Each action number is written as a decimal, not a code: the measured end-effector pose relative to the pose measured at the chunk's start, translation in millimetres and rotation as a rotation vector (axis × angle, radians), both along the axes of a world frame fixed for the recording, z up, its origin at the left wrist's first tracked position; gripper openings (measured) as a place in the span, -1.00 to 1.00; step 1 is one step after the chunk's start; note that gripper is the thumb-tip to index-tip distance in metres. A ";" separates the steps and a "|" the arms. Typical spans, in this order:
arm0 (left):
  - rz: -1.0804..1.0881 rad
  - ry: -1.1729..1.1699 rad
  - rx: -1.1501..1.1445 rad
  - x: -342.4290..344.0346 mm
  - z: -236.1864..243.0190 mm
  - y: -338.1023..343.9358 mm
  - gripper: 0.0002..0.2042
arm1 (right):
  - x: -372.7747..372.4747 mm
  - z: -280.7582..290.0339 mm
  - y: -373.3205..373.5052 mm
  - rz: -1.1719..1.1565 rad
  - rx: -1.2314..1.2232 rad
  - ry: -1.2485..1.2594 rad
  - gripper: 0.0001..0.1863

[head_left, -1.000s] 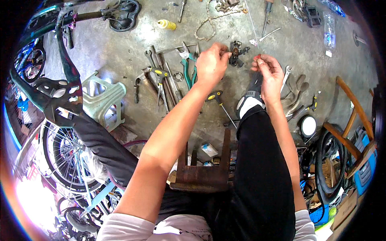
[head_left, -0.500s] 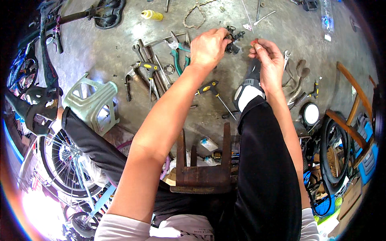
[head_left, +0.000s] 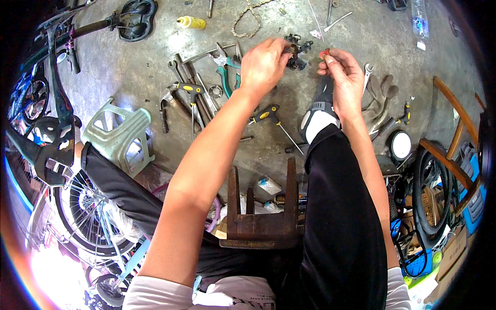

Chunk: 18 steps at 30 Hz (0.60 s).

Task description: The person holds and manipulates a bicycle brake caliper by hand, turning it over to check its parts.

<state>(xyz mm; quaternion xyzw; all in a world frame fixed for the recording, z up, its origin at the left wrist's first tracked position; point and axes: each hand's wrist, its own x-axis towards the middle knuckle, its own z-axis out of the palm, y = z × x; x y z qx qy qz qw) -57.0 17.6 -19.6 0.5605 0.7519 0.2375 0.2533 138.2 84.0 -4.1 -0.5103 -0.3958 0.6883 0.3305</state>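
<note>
Our left hand (head_left: 264, 64) is closed around a small dark metal bike part (head_left: 297, 51), holding it up in the air above the concrete floor (head_left: 144, 67), probably so that its free end faces the other hand. Our right hand (head_left: 345, 77) has thumb and forefinger pinched together on a tiny red piece (head_left: 323, 53), just beside the part and not touching it as far as we can tell. We sit on a wooden stool (head_left: 261, 227) with the right leg stretched forward, the shoe (head_left: 318, 116) resting below the hands. The tools lie fanned out within arm's reach: green-handled pliers (head_left: 226, 77), wrenches (head_left: 194, 90) and a yellow-and-black screwdriver (head_left: 271, 116) left of and below the part, a chain (head_left: 248, 18) and a yellow bottle (head_left: 190, 22) farther off. A pale green plastic stool (head_left: 119, 134) lies tipped over at left, next to a bicycle wheel (head_left: 82, 217); tyres (head_left: 431, 196) and worn gloves (head_left: 380, 98) crowd the right. Bare floor remains mainly beyond the hands and between the tools and the tipped stool.
</note>
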 end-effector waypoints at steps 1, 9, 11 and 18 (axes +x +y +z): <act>0.014 -0.001 0.006 -0.6 -0.2 -2.9 -0.79 | -0.2 -0.2 0.0 0.003 -0.002 -0.001 -0.79; 0.170 -0.063 0.010 3.4 10.2 -17.0 -0.79 | -2.4 3.0 1.8 0.018 -0.001 0.005 -0.69; 0.214 -0.031 -0.012 3.6 6.6 -21.1 -0.78 | -1.6 3.8 1.7 0.022 -0.004 -0.003 -0.68; 0.222 0.131 -0.085 -5.5 2.2 -19.5 -0.75 | -1.1 0.7 1.5 0.045 0.005 -0.004 -0.67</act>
